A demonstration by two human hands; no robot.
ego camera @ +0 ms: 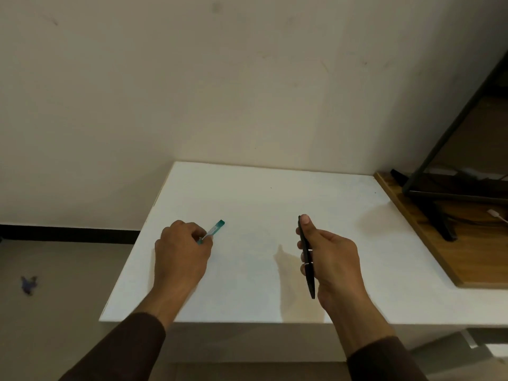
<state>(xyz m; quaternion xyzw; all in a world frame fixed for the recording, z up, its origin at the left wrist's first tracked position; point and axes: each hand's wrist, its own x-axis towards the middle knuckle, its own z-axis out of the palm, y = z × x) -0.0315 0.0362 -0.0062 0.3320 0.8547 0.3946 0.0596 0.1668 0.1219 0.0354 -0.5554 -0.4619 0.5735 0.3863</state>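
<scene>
My left hand (182, 248) grips a teal pen (215, 229) over the left part of the white table (261, 199); the pen's end sticks out up and to the right past my fingers. My right hand (327, 257) holds a black pen (307, 259) above the table's right half. Its fingers curl round the barrel and the thumb presses on the top end. The black pen's tip points down toward me. Both hands are apart, with bare table between them.
A wooden surface (439, 243) adjoins the table on the right and carries a black metal stand (437, 196) and a white cable (497, 215). A beige wall stands behind. A small purple scrap (28, 284) lies on the floor at the left.
</scene>
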